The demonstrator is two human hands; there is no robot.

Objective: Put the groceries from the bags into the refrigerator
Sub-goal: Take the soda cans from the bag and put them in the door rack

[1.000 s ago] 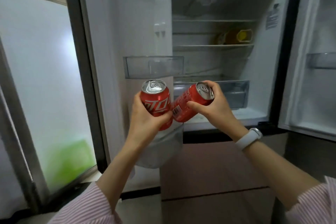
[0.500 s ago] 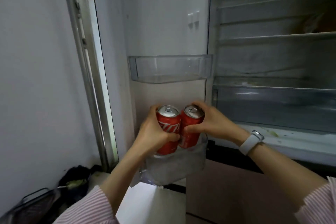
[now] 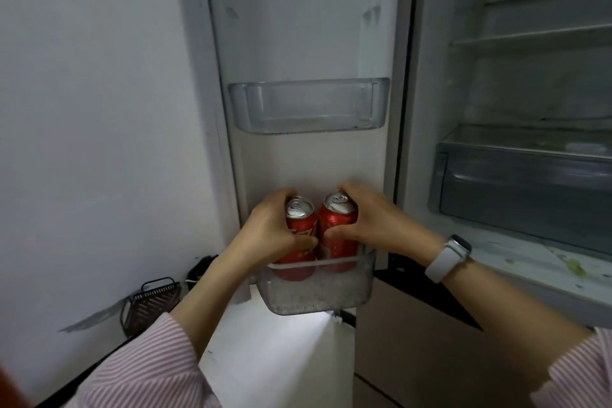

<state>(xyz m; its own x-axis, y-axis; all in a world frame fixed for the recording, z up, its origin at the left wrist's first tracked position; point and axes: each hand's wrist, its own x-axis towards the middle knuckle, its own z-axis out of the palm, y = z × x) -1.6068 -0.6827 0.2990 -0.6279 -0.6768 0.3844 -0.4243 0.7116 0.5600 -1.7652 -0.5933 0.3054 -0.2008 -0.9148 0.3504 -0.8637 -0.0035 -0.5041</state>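
Note:
Two red soda cans stand upright side by side in the lower door bin point(image 3: 362, 281) of the open refrigerator door. My left hand point(image 3: 270, 232) grips the left can point(image 3: 299, 219) from the left side. My right hand point(image 3: 371, 220) grips the right can point(image 3: 339, 217) from the right, fingers over its rim. The cans' lower parts sit behind the bin's clear front wall. The two cans touch each other.
An upper door bin point(image 3: 308, 106) hangs above, with nothing in it. The refrigerator interior at right has glass shelves point(image 3: 530, 36) and a clear drawer point(image 3: 523, 182). A dark wire basket point(image 3: 152, 301) sits on the floor at the lower left by the wall.
Both hands have lowered the two cans from in front of the fridge down into the lower door bin. The view has moved closer and swung left.

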